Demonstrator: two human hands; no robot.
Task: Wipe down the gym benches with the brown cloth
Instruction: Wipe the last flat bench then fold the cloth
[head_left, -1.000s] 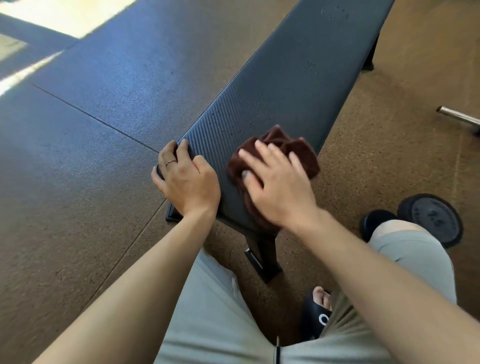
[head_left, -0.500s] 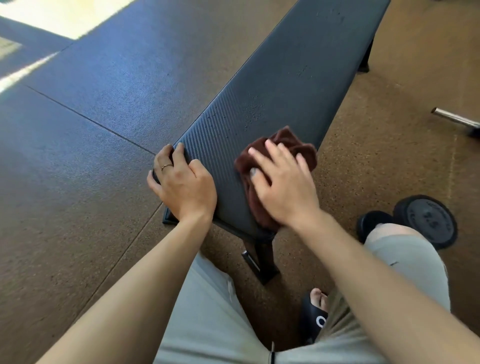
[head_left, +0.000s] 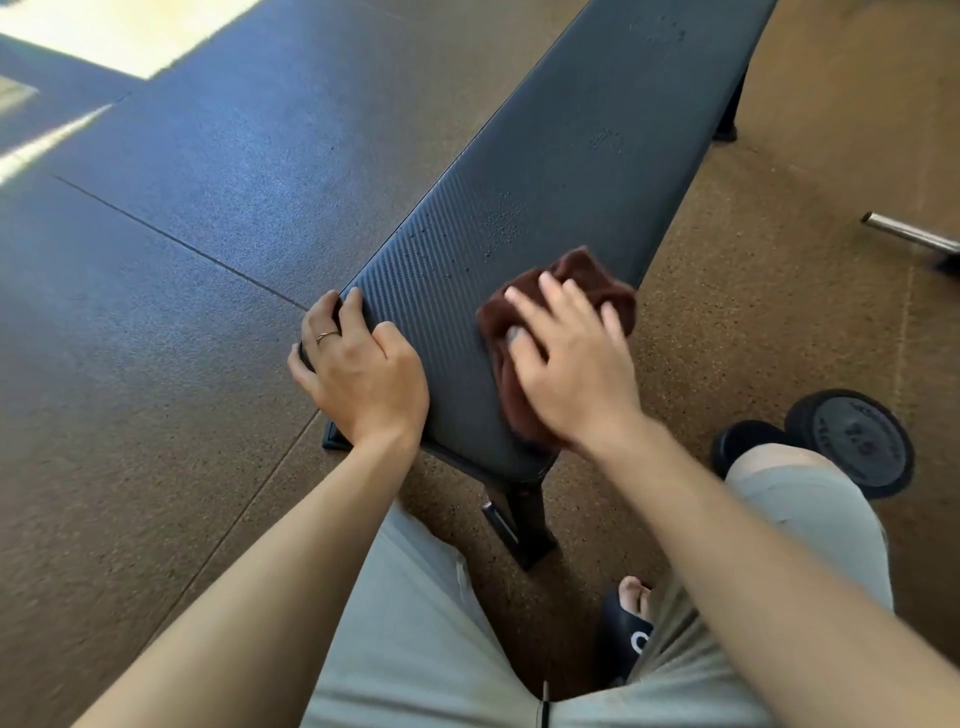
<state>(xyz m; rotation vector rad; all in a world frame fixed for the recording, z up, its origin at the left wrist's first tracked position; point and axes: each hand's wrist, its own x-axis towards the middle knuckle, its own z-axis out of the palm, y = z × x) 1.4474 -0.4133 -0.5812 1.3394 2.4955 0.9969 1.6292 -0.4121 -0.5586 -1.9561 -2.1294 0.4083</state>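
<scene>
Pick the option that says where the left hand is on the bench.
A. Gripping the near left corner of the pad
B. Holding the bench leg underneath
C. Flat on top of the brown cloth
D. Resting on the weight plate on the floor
A: the left hand curls over the near left corner of the bench, while the right hand presses the brown cloth.
</scene>
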